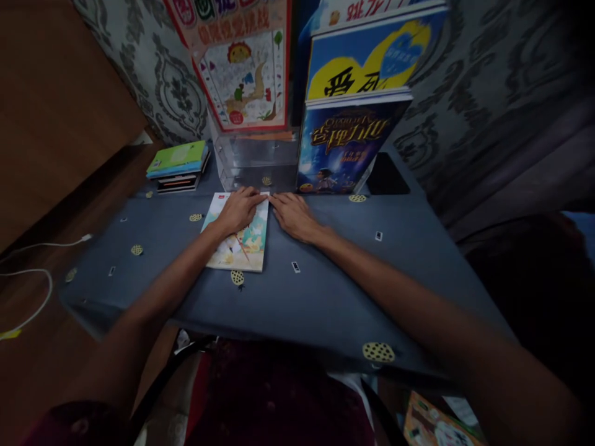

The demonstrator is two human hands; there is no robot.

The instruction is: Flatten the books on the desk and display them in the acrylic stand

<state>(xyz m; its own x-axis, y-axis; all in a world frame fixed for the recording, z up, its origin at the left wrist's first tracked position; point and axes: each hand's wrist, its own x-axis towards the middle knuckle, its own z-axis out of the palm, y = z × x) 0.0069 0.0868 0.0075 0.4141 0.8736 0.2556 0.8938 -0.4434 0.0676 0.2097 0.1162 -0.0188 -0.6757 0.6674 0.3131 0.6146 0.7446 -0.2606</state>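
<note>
A thin picture book point(255, 253) with a pale teal and yellow cover lies closed on the blue-grey tablecloth point(325, 303). My left hand point(239, 212) rests palm down across its upper half, fingers stretched toward the top right corner and hiding part of the cover. My right hand point(294, 215) lies on the cloth just right of the book, fingers extended, with its fingertips at or very near that same corner. Neither hand grasps anything that shows.
Behind the hands, a clear acrylic rack point(258, 164) holds upright books, among them a dark blue one point(344, 148) and a red-bordered one point(251, 74). A book stack point(179, 158) sits back left; a black flat object point(387, 173) lies right. A white cable point(49, 288) hangs left.
</note>
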